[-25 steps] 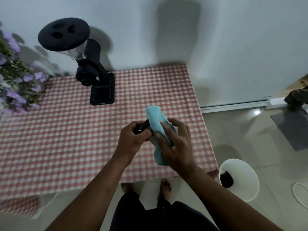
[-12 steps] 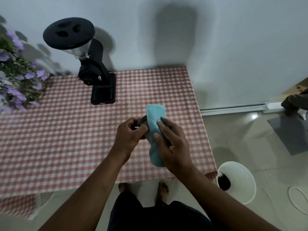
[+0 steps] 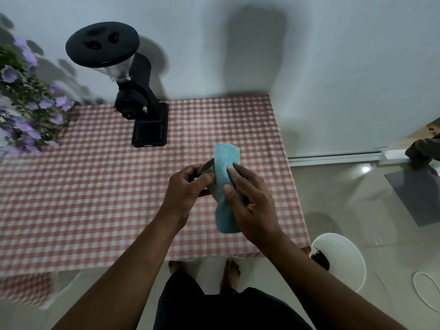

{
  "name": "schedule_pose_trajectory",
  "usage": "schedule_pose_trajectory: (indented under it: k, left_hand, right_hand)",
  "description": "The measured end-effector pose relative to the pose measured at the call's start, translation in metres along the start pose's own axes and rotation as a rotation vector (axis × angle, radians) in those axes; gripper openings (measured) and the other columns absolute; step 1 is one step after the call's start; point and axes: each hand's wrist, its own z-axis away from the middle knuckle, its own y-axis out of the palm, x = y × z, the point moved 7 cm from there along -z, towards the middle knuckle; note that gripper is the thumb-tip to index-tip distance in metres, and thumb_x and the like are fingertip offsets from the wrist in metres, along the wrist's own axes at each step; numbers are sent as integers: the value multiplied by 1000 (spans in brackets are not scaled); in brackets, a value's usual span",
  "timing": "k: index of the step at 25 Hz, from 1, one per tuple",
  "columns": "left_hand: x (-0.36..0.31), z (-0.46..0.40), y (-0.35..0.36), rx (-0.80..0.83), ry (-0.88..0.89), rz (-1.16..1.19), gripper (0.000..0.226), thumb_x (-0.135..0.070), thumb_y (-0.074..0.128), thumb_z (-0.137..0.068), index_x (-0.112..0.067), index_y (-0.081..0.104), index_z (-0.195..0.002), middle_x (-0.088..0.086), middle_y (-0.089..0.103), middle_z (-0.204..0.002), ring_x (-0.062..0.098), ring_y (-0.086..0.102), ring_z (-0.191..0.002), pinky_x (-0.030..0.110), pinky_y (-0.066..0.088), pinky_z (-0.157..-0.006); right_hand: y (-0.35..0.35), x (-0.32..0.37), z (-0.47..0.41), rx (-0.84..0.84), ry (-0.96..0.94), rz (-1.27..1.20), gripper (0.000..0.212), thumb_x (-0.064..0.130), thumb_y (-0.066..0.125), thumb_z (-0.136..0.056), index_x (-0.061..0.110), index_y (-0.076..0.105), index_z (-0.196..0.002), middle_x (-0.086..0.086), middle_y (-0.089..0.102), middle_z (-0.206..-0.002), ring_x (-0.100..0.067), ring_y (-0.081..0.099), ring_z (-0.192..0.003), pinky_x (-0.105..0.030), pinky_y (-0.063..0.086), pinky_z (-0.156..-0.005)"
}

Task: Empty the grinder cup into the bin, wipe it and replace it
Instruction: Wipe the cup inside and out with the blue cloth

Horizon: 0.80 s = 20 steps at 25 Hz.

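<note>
My left hand (image 3: 188, 189) grips the metal grinder cup (image 3: 205, 168) above the checked table; only a sliver of its rim shows. A light blue cloth (image 3: 225, 184) is wrapped over the cup, and my right hand (image 3: 250, 198) presses it against the cup's side, the lower end of the cloth hanging below my palm. The black coffee grinder (image 3: 133, 101) stands at the back of the table, its base platform bare. The white bin (image 3: 342, 258) sits on the floor at the right, with dark grounds inside.
A red-and-white checked cloth covers the table (image 3: 83, 186). Purple flowers (image 3: 23, 103) stand at the table's left back corner. A white wall runs behind. A grey mat (image 3: 419, 196) and a white cord (image 3: 426, 291) lie on the floor to the right.
The cloth's top fold has straightened up over the cup and my right fingers have slid along it. The view has shifted slightly; the hands stay over the same part of the table.
</note>
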Motion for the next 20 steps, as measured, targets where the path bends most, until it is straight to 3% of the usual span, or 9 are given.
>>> schedule_pose_trajectory:
  k: [2,4,5,7,12,14,18,20]
  left_hand:
    - [1,2,3,24,-28,51,21,-12,69,-96,-13,76,-117,7,81,-115,24,79,-107,33,65,-84]
    - [0,5,6,41,-34,71,25,-10,72,-94,-14,76,-119,6,81,-116,22,78,-108,32,64,-86]
    - [0,6,8,42,-35,73,28,-11,73,-93,-16,76,-120,5,81,-117,21,78,-109,32,64,-87]
    - [-1,6,12,29,-46,74,31,-17,78,-91,-17,77,-122,4,82,-117,19,79,-108,30,64,-88]
    - [0,0,8,-41,-130,102,32,-14,83,-86,-1,76,-114,12,83,-109,29,80,-105,36,64,-91]
    - [-2,0,8,-9,-106,55,29,-13,82,-86,-2,76,-112,12,83,-108,28,79,-105,39,62,-95]
    - [-5,6,15,30,-60,30,40,-25,83,-80,-10,78,-116,6,83,-112,23,78,-109,40,61,-99]
    - [-8,7,15,9,-39,-8,36,-28,86,-83,-20,80,-118,2,83,-114,19,77,-111,38,61,-99]
  right_hand:
    - [0,-7,-10,5,96,-160,45,46,52,-101,29,57,-142,2,59,-145,-11,60,-128,-36,58,-101]
    - [-3,-18,-18,5,268,-376,35,37,53,-105,26,63,-137,-1,72,-126,-16,72,-110,-49,63,-92]
    - [-6,-19,-20,-10,309,-423,32,32,53,-106,23,65,-135,-1,74,-121,-17,74,-106,-50,63,-91]
    - [-10,-18,-21,-35,283,-419,33,27,56,-105,20,65,-136,-1,74,-123,-15,74,-109,-45,63,-93]
    - [-13,-11,-15,-67,121,-256,41,27,61,-103,14,60,-141,0,67,-137,-11,67,-121,-34,60,-98]
    - [-16,-9,-20,-22,134,-272,37,27,58,-104,16,61,-140,1,70,-131,-11,69,-116,-31,61,-93]
    - [-20,-16,-28,1,329,-490,24,25,52,-107,29,71,-120,5,79,-101,-10,76,-91,-29,62,-76]
    - [-19,-12,-26,-23,274,-404,26,26,52,-107,24,70,-127,3,78,-107,-12,76,-96,-30,63,-79]
